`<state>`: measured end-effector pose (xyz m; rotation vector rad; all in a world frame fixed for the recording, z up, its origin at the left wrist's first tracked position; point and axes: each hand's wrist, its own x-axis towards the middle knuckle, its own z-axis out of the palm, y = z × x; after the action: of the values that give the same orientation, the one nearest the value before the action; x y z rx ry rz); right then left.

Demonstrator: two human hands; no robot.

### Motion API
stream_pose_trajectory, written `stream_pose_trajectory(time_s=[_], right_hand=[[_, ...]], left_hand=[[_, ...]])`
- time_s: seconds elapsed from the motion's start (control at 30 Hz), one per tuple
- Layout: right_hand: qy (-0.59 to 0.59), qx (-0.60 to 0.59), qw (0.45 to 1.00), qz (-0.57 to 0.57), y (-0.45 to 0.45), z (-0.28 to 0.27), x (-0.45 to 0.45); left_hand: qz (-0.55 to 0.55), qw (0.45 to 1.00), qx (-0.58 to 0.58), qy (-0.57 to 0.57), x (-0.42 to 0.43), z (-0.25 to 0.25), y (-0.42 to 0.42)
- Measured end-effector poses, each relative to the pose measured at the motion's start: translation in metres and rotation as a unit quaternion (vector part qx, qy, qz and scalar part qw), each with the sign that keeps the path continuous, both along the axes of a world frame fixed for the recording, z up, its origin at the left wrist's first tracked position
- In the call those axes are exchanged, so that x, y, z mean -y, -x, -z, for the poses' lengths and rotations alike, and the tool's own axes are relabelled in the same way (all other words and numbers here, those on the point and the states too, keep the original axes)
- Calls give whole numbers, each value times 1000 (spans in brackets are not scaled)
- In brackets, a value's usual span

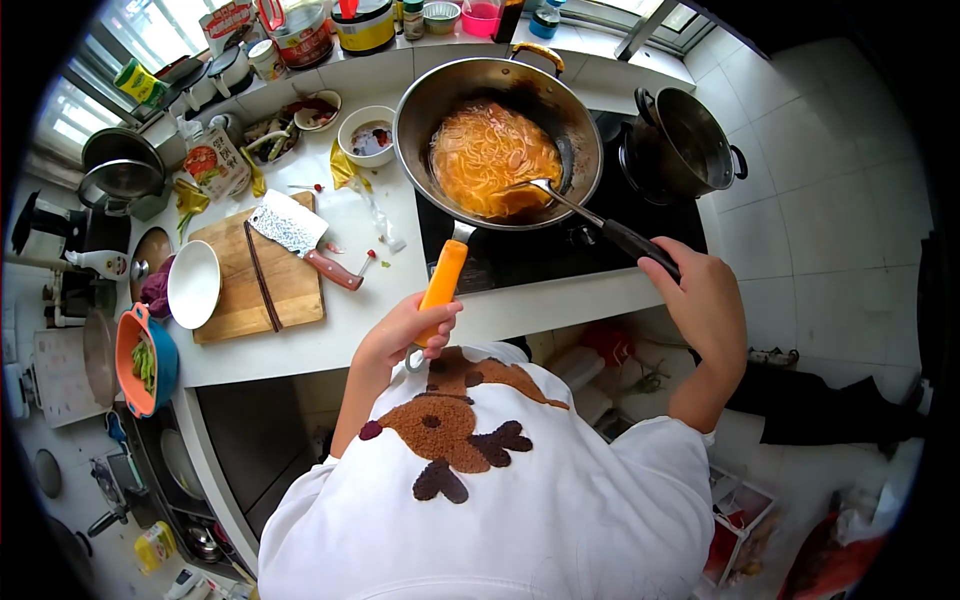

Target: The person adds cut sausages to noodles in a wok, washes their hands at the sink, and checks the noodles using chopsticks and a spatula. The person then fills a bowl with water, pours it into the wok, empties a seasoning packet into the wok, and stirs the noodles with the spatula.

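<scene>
A wok [412, 150] sits on the black cooktop with noodles [495, 150] in orange-red broth inside. My left hand [405, 335] is closed around the wok's orange handle [443, 275], close to my body. In my right hand [700, 300] is the black handle of a metal spatula [625, 238], which slants down to the left into the wok. The spatula's head dips among the noodles and is partly hidden by the broth.
A dark pot [690, 140] stands right of the wok on the cooktop [480, 262]. To the left, a cleaver [290, 225] and chopsticks [262, 280] lie on a cutting board [225, 260], beside a white bowl [195, 285]. Another bowl [350, 135] and jars line the back.
</scene>
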<state>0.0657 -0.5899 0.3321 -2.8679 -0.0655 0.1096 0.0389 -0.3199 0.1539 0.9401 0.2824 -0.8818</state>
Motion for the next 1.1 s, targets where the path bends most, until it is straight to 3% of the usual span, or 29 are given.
stream_pose_trajectory(time_s=[0.13,0.63,0.9,1.1], right_hand=[[33,32,998,-39,1,15,2],[93,88,991,-23,-59,67,-19],[50,104,991,-61,-87,100,-26],[25,67,995,-75,-69,83,-38]], left_hand=[[0,1000,1,5,-1,1,0],[-3,1000,2,-3,-1,1,0],[-5,1000,12,0,-1,3,1],[-6,1000,12,-2,0,0,1]])
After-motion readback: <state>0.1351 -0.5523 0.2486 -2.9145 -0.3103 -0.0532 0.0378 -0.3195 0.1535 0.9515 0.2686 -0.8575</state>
